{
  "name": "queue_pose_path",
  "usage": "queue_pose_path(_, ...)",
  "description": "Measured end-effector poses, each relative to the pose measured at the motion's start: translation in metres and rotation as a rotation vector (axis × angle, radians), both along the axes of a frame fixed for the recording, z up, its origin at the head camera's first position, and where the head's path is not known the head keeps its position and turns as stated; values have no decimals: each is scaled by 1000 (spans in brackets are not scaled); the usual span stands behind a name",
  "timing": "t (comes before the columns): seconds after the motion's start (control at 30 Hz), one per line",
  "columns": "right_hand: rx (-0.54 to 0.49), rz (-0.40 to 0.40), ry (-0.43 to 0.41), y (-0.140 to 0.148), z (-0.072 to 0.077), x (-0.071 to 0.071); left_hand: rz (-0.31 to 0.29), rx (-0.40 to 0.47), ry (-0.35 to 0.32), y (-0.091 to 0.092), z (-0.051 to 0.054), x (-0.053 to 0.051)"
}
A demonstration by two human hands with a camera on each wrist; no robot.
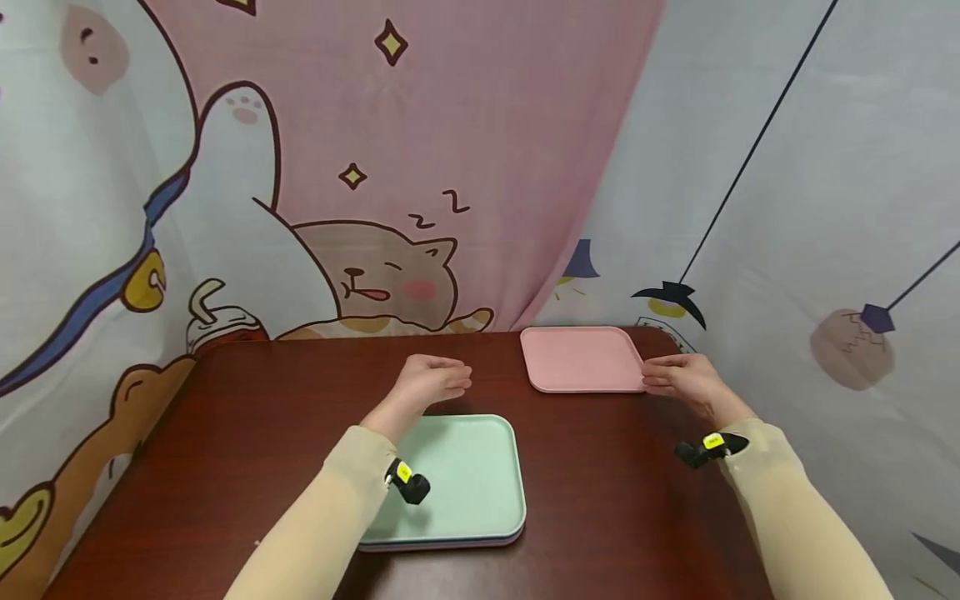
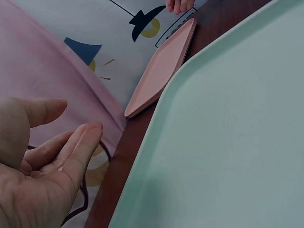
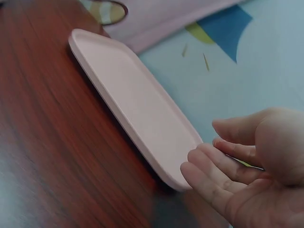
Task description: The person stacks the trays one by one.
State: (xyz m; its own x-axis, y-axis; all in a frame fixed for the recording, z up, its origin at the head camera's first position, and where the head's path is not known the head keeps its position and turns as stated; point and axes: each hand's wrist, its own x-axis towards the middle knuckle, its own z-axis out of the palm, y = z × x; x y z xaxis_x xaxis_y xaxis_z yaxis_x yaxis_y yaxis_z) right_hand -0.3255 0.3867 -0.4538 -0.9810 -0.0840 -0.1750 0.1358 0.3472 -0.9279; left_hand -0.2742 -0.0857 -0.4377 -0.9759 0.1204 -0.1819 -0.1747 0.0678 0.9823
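A pink tray (image 1: 582,359) lies flat at the back right of the table. My right hand (image 1: 687,382) is at its right end, thumb held apart from the fingers; whether the fingertips touch the rim I cannot tell. The right wrist view shows the fingers (image 3: 216,167) overlapping the near end of the pink tray (image 3: 137,104). A mint green tray (image 1: 465,475) tops a stack at the front middle, with darker and pinkish rims under it. Over the far left corner of that stack my left hand (image 1: 431,385) hovers, holding nothing, fingers fairly straight and thumb apart.
The dark red-brown wooden table (image 1: 600,500) carries both trays. A cartoon-printed cloth (image 1: 480,125) hangs behind the table's back edge and along its sides. Each sleeved wrist wears a small black camera, one on the left (image 1: 408,483) and one on the right (image 1: 701,450).
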Motion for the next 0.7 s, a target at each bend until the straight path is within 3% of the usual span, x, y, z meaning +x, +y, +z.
queue_pose_path(0.17, 82, -41, -4, 17, 0, -11, -11, 14, -8, 23, -1, -11)
queue_pose_path(0.37, 157, -86, 4, 26, -12, -18, 2, 45, 0, 50, -4, -26)
queue_pose_path(0.57, 117, -122, 7, 22, -21, -25, 36, 12, -12, 76, -8, -41)
queue_pose_path(0.7, 104, -146, -14, 15, -23, -30, 51, -56, -35, 91, -12, -46)
